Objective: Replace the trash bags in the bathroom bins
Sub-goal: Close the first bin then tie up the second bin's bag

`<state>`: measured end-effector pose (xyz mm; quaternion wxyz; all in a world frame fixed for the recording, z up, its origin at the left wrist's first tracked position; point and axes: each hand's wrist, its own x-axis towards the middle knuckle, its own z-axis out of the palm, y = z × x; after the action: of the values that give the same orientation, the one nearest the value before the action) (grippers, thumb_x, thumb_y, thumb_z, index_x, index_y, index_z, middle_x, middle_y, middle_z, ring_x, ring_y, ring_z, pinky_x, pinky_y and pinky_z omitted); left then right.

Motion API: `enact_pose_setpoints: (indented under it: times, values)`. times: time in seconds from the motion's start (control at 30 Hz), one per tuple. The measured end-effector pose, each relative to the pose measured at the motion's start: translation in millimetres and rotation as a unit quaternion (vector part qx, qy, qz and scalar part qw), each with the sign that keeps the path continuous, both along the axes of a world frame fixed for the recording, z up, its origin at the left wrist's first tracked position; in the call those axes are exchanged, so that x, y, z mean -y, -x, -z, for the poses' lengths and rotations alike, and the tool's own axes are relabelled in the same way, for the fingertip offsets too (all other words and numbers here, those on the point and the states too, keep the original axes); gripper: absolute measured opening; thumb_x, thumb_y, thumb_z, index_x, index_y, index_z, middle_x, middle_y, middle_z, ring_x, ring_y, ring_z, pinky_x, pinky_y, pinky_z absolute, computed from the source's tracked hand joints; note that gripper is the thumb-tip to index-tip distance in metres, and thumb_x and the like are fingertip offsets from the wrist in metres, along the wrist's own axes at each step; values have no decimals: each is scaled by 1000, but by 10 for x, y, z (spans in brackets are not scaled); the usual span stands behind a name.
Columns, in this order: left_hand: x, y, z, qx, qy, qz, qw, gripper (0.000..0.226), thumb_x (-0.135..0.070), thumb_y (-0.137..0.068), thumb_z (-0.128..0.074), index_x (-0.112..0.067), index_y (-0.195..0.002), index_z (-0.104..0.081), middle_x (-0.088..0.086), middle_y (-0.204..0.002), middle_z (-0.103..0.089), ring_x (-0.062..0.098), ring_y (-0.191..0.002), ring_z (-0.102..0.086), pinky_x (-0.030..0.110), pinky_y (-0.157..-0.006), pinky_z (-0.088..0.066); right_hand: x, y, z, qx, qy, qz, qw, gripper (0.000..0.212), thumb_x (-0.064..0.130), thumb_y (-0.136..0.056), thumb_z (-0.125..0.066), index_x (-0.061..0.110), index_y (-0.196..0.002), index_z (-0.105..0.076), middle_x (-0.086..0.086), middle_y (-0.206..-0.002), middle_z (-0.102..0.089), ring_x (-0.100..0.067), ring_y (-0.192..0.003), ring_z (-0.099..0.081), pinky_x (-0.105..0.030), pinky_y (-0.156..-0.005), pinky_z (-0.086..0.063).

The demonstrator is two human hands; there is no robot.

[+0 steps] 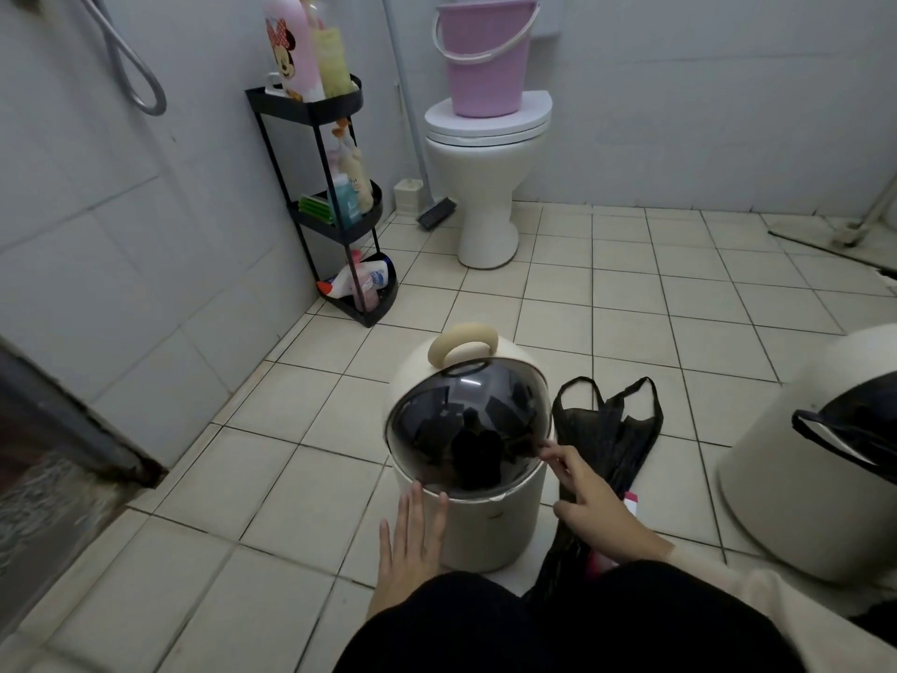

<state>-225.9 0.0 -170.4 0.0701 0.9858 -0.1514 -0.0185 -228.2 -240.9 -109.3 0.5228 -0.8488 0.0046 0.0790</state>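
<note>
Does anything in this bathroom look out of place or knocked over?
Yes. The second bin at the right edge looks tilted. A purple bucket sits on the closed toilet lid, and a loose black bag lies on the floor.

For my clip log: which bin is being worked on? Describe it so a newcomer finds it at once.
Start at the white toilet by the back wall and come down the floor towards the camera: the bin stands there, between the left hand and right hand. Unlike the second bin at the right edge, it has a glossy dark dome lid and a cream loop handle.
</note>
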Motion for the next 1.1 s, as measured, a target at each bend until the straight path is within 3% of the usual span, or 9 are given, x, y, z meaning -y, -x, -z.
enact_pose_setpoints:
  times: [0.07,0.13,0.23,0.33,0.57,0.7,0.8,0.93,1.1]
  values:
    - [-26,18,-98,-43,14,-6,999,75,-49,-93,-28,-15,-151,4,10,-159,13,30,-147,-8,51,-88,-48,-2,-153,-33,-12,11,-12,1000,54,-9,-75,-43,31,-111,-41,10,-151,-30,-2,-140,-28,-15,-73,-41]
    - [-60,-25,-100,-85,48,-30,995,129,-29,-51,-76,-13,-151,3,12,-159,11,36,-134,-41,51,-89,-49,-51,-327,-82,-37,55,-34,997,53,-5,-74,-44,27,-116,-40,4,-150,-32,-6,-141,-30,-20,-81,-44]
    - [-153,-169,-113,-34,43,-56,997,131,-7,-49,-71,-14,-149,13,19,-158,0,41,-132,-42,53,-99,-40,-244,-638,-208,-53,133,-102,984,57,4,-75,-47,18,-130,-36,0,-143,-33,-18,-125,-46,-31,-95,-42]
    - [-300,-472,-231,-43,18,-101,994,100,-3,-80,-46,-15,-142,32,12,-149,33,35,-147,5,50,-117,-7,-557,-1027,-290,-56,211,-162,962,58,9,-79,-50,12,-134,-33,-4,-137,-29,-25,-103,-51,-30,-84,-40]
    - [-543,-1057,-506,-164,-43,-161,972,82,-5,-87,-36,-9,-147,21,17,-151,34,37,-142,25,50,-116,7,-1041,-1644,-343,-93,271,-200,937,57,14,-78,-52,8,-131,-33,-8,-142,-24,-37,-125,-43,-45,-103,-39]
    - [-403,-1170,-740,-259,13,-207,943,83,-18,-91,-41,-11,-148,19,17,-154,27,38,-144,18,48,-119,1,-1050,-1628,-461,-122,335,-218,908,73,20,-79,-55,17,-145,-22,-7,-155,-8,-38,-144,-15,-51,-117,-16]
    - [-86,-1222,-967,-323,113,-167,925,100,-39,-70,-55,-16,-152,-2,16,-159,-7,33,-146,-11,44,-118,-18,-844,-1468,-677,-136,342,-230,901,83,27,-85,-57,28,-151,-6,-11,-159,9,-29,-147,-13,-48,-117,-17]
    - [733,-983,-1466,-367,160,-62,914,58,-32,-93,-47,-23,-147,-27,1,-150,-35,23,-133,-38,33,-103,-34,-180,-1051,-1129,-118,269,-136,946,65,29,-89,-56,22,-147,-28,-9,-152,-32,-24,-137,-35,-32,-110,-30]
    - [2149,-491,-1922,-376,150,141,904,51,-28,-95,-45,-19,-144,-33,-3,-139,-44,17,-122,-45,24,-95,-34,1080,-19,-1459,-55,214,102,970,48,25,-89,-56,19,-135,-46,-9,-137,-50,-22,-114,-55,-24,-87,-39]
